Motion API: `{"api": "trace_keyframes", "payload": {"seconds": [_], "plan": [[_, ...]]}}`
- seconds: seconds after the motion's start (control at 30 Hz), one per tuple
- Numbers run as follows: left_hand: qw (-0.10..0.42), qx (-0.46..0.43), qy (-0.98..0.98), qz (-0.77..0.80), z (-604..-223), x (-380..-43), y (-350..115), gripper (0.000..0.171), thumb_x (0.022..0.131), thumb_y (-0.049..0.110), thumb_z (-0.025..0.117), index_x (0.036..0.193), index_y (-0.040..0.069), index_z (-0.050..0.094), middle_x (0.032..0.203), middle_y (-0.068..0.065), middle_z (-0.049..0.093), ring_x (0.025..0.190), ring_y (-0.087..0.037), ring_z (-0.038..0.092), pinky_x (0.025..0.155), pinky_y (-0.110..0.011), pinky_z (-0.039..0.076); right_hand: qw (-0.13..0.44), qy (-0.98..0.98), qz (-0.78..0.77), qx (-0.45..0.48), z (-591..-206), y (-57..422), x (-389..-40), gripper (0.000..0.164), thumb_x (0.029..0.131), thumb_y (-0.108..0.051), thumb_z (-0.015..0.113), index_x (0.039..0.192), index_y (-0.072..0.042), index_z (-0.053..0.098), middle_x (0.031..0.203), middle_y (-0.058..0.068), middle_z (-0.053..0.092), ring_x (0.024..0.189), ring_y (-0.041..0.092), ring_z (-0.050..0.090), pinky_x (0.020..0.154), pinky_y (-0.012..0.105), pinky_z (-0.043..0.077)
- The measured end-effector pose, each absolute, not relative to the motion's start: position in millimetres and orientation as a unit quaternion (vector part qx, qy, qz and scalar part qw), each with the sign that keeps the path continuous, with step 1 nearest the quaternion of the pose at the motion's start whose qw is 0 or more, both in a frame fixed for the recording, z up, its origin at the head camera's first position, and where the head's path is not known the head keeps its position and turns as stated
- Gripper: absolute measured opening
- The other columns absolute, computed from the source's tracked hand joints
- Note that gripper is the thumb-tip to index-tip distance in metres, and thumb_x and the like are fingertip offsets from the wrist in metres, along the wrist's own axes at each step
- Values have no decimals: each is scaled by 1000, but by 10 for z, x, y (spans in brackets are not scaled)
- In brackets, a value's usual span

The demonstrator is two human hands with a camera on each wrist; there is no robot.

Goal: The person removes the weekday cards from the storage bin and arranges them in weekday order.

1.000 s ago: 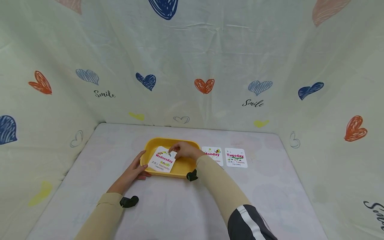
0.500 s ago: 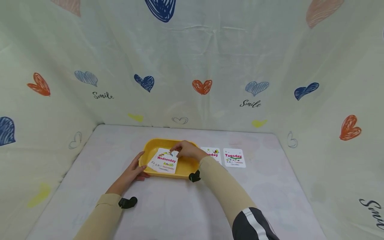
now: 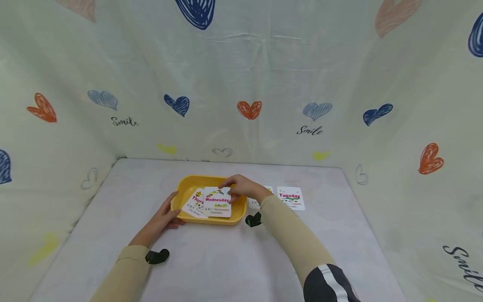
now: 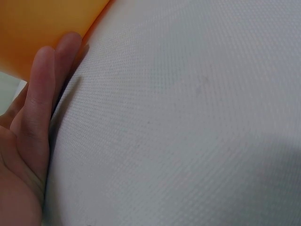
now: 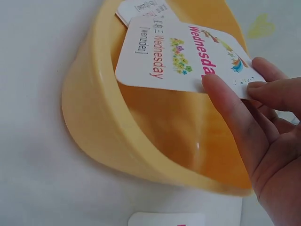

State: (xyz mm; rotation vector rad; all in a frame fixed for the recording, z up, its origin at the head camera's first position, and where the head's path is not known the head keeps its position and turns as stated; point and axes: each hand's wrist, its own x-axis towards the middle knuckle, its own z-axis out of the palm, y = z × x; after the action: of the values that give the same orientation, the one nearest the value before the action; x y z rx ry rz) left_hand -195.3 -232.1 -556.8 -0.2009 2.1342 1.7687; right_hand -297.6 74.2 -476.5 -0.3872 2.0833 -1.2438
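Note:
My left hand (image 3: 161, 217) holds the left end of a yellow tray (image 3: 211, 222), its thumb over the rim. In the left wrist view two fingers lie straight along the tray's outer wall. My right hand (image 3: 243, 188) pinches the right edge of a white card printed "Wednesday" (image 5: 164, 52) between thumb and fingers. The card is tilted above the tray's inside and overlaps a second card (image 3: 194, 209), whose visible letters read "Thurs". In the right wrist view this lower card seems to top a small stack; how many lie beneath is hidden.
To the tray's right, a "Tuesday" card (image 3: 290, 196) lies on the white table (image 3: 211, 260). Beside it another card (image 3: 253, 203) is mostly hidden by the right hand and sleeve. A white curtain (image 3: 211, 75) with printed hearts stands behind and at both sides.
My right hand has drawn the Wednesday card to the right and turned it straighter, uncovering the card with "Thurs" on it. The left hand stays at the tray. The head view has shifted slightly.

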Motion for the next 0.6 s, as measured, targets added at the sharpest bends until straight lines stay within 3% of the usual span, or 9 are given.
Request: {"api": "trace_keyframes", "payload": {"seconds": [0.4, 0.6], "plan": [[181, -74, 756, 624, -5562, -1958, -2314, 76, 99, 30, 56, 156, 38, 7, 150, -19, 31, 89, -28, 69, 73, -31, 54, 322, 803, -477, -157, -4658, 1017, -2993, 32, 94, 2, 56, 118, -14, 70, 138, 9, 48, 69, 24, 68, 77, 36, 56], [180, -67, 752, 630, -5570, -1974, -2310, 77, 99, 29, 56, 157, 36, 6, 151, -20, 29, 87, -27, 69, 71, -31, 55, 318, 799, -483, -169, -4581, 1182, -3004, 32, 92, -1, 61, 120, -14, 69, 132, 4, 54, 76, 25, 69, 78, 34, 56]]}}
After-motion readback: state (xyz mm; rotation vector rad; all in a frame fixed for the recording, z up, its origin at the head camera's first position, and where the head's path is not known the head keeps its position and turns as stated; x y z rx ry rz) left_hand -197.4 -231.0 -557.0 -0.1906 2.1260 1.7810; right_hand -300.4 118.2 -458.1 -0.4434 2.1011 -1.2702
